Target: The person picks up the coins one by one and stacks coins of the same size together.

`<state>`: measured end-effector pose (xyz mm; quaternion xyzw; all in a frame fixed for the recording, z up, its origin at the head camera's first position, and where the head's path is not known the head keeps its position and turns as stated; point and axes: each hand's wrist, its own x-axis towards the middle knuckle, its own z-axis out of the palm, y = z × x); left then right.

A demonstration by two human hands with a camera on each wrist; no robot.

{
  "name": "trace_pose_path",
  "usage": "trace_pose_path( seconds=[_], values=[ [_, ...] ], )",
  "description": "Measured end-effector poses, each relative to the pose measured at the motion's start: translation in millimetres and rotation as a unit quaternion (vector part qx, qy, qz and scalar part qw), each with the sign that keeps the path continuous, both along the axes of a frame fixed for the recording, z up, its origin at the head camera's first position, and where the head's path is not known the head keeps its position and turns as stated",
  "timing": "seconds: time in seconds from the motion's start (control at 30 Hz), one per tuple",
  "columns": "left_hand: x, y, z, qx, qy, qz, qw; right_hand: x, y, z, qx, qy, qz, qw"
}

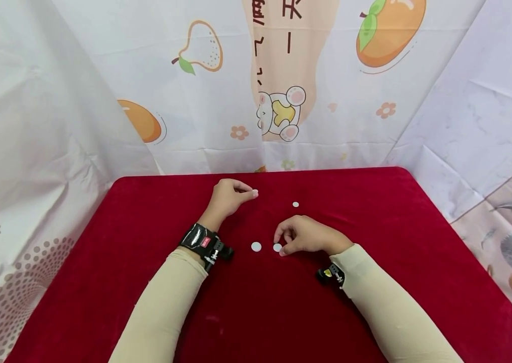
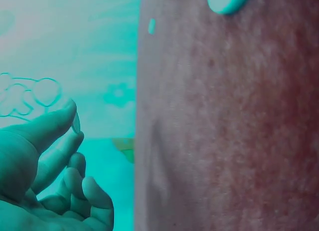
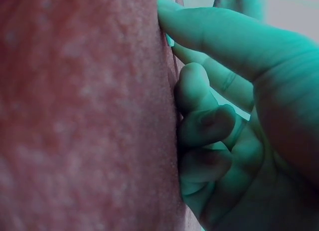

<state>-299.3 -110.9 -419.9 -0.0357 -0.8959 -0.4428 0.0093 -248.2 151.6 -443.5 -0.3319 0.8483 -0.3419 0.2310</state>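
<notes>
Between thumb and index finger, my left hand (image 1: 232, 197) pinches a small white disc (image 1: 255, 192) above the far part of the red cloth; in the left wrist view the disc (image 2: 76, 122) stands on edge at the fingertips of that hand (image 2: 55, 166). My right hand (image 1: 307, 235) is low over the cloth, its thumb and index finger around another white disc (image 1: 277, 247). The right wrist view shows this hand (image 3: 234, 91) with its other fingers curled against the cloth, and a sliver of disc (image 3: 170, 40) between thumb and index finger.
Left of my right hand a white disc (image 1: 256, 246) lies flat on the red cloth (image 1: 246, 312). A smaller-looking one (image 1: 295, 204) lies beyond that hand. Printed white curtains (image 1: 219, 106) stand behind the table and at both sides.
</notes>
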Motion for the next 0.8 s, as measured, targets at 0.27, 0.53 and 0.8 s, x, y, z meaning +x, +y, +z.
trace_pose_path(
  seconds=[0.27,0.53,0.8],
  values=[
    [16.7,-14.2,15.5,0.03,0.023,0.016,0.9992,0.5,-0.5,-1.7,0.001,0.001,-0.006,1.0],
    [31.5,-18.9,18.7,0.023,0.049,0.017,0.9984,1.8,-0.9,0.9,0.003,-0.001,-0.01,0.9999],
    [39.9,-15.9,12.9,-0.004,0.061,-0.003,0.9981,1.7,-0.9,1.9,0.007,0.003,-0.009,0.9999]
  ],
)
